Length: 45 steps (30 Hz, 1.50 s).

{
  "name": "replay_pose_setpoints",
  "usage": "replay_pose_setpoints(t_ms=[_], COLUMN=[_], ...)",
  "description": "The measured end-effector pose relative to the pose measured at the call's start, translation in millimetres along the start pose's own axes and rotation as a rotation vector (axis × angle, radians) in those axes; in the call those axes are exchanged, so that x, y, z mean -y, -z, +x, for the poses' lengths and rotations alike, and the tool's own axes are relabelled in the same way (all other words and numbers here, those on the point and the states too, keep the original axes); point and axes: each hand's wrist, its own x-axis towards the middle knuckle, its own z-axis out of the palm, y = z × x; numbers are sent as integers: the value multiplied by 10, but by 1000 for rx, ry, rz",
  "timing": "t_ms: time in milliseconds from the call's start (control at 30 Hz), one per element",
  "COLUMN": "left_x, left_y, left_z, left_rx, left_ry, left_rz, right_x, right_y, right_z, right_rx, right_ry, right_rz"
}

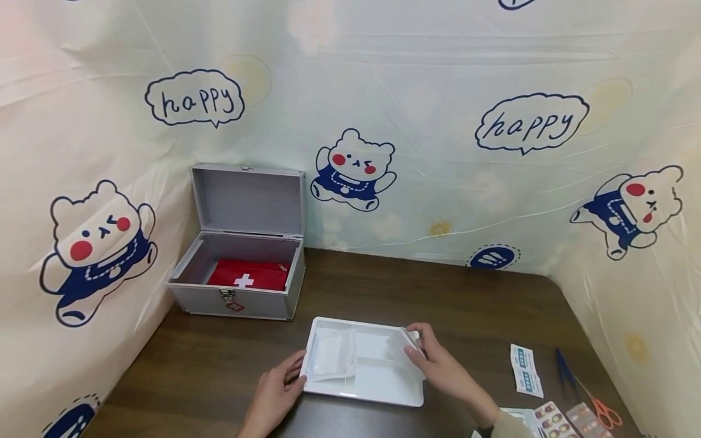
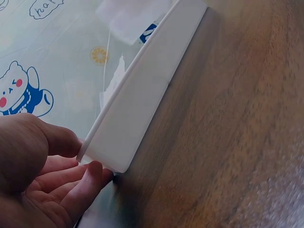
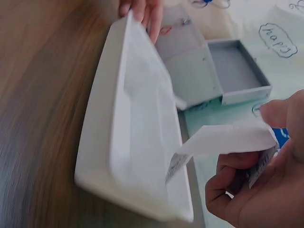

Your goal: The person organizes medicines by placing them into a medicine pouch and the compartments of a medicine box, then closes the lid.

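Observation:
A shallow white tray (image 1: 383, 386) with raised dividers lies on the brown table. My left hand (image 1: 276, 392) grips its left end, thumb at the rim and fingers below, as the left wrist view shows (image 2: 52, 175). Inside the tray's left part rests a clear-wrapped white packet (image 1: 333, 356). Over the right end, my right hand (image 1: 446, 368) pinches a thin white packet (image 3: 232, 137) between thumb and curled fingers. This packet is folded over, with small dark print on its ends. Its lower end hangs over the tray's inside.
Back left stands an open silver case (image 1: 235, 304) with a red pouch (image 1: 219, 274) bearing a white cross. To the right lie a blue-and-white packet strip (image 1: 527, 371), blue tweezers (image 1: 563, 365), orange-handled scissors (image 1: 605, 413) and a blister pack of capsules (image 1: 553, 420). Printed cloth hangs around the table.

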Motion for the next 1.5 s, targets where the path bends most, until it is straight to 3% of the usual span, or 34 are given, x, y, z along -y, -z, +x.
replay_pose_setpoints(t_ms=[200, 367, 467, 667, 800, 1100, 1500], left_x=[1, 8, 10, 13, 2, 9, 11], left_y=[13, 16, 9, 13, 22, 14, -17], left_z=[0, 3, 10, 5, 1, 6, -4], left_rx=[-5, 4, 13, 28, 15, -2, -22], left_ry=[1, -16, -8, -37, -50, -72, -98], left_rz=[-1, -16, -31, -45, -58, -78, -93], right_x=[209, 378, 438, 484, 509, 490, 483], right_y=[-246, -516, -682, -971, -1096, -1319, -1656], right_z=[249, 459, 554, 666, 690, 673, 685], right_rx=[74, 45, 17, -37, -65, -41, -260], right_ry=[56, 22, 34, 66, 98, 253, 332], right_rz=[164, 338, 345, 244, 122, -352, -926])
